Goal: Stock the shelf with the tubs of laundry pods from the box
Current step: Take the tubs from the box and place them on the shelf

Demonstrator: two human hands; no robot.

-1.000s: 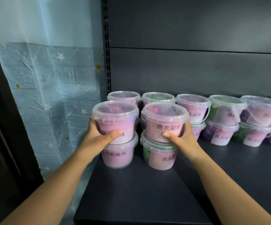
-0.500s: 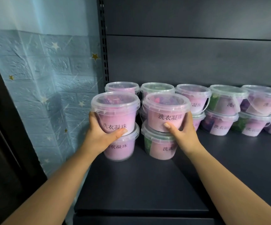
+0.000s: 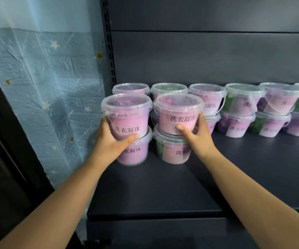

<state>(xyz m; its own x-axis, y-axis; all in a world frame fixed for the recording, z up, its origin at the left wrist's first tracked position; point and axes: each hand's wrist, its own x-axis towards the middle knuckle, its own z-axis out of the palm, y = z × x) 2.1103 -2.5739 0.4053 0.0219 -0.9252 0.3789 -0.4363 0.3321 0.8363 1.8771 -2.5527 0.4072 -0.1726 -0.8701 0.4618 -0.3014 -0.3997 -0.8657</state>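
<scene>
Two clear tubs of pink laundry pods sit stacked on other tubs at the left end of the dark shelf (image 3: 154,191). My left hand (image 3: 109,141) grips the left top tub (image 3: 127,117), which rests on a pink lower tub (image 3: 134,155). My right hand (image 3: 197,139) grips the right top tub (image 3: 178,112), which rests on a green-and-pink lower tub (image 3: 172,151). Behind and to the right runs a two-high row of more tubs (image 3: 242,112) along the back panel. The box is out of view.
The shelf's slotted upright (image 3: 109,51) stands just left of the stacks, with blue star-patterned wall covering (image 3: 46,87) beyond it. The dark back panel (image 3: 208,56) rises behind the tubs. Bare shelf surface lies in front of the row on the right.
Both top tubs have been turned slightly, so the left one's label now faces me. The hands stay on the tubs in the same spots; the camera view shifted a little.
</scene>
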